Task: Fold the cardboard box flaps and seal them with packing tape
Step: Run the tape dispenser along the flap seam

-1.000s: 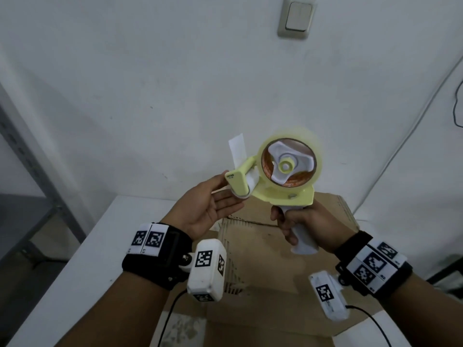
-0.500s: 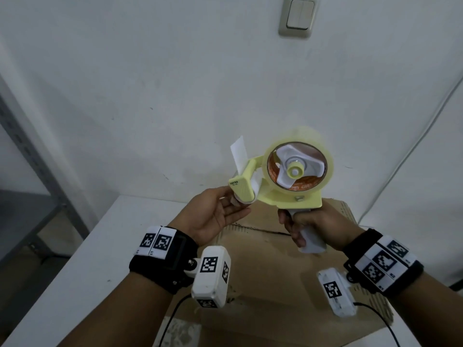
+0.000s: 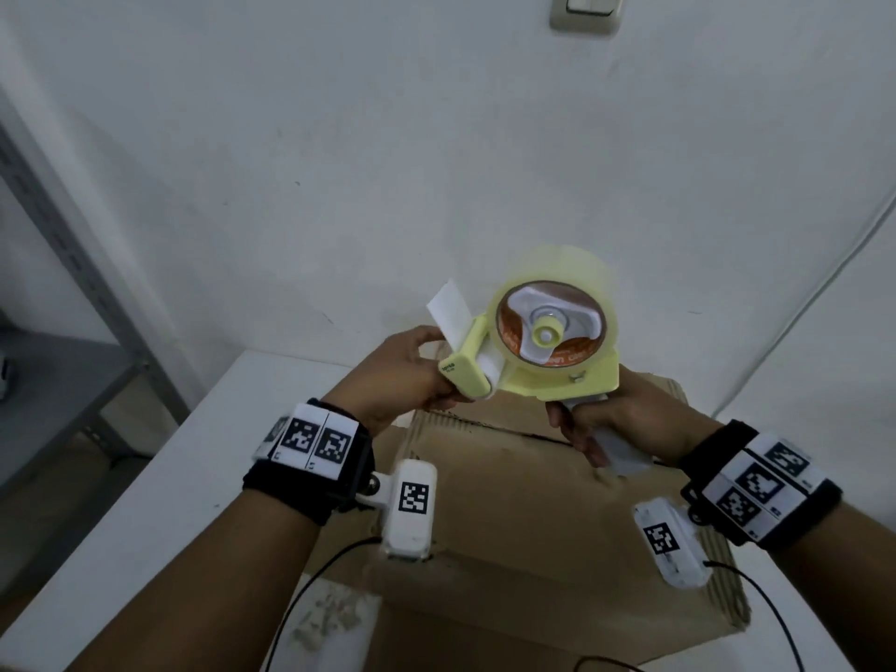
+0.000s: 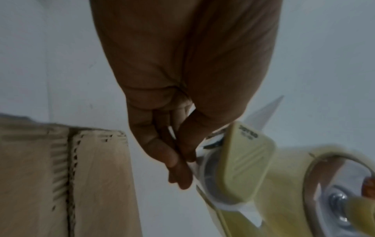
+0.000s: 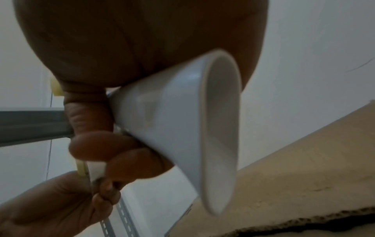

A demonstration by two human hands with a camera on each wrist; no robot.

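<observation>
A yellow tape dispenser [image 3: 548,351] with a clear tape roll is held up above the cardboard box [image 3: 514,506], whose top flaps lie folded down. My right hand [image 3: 582,436] grips the dispenser's white handle [image 5: 178,121], fingers curled round it. My left hand [image 3: 436,380] is at the dispenser's front roller, and its thumb and fingers [image 4: 178,162] pinch the loose tape end there. A white tab [image 3: 448,308] sticks up from the dispenser's front. The box's corrugated edge [image 4: 62,168] lies just below my left hand.
The box stands on a white table [image 3: 160,502] against a white wall. A grey metal rack [image 3: 72,293] stands to the left. A wall switch [image 3: 586,12] is high up, a thin cable [image 3: 795,312] runs down the wall at right. Paper scraps [image 3: 329,618] lie near the front.
My left hand has gone from an open palm beside the dispenser to pinching at its front roller. The dispenser has shifted slightly right with my right hand.
</observation>
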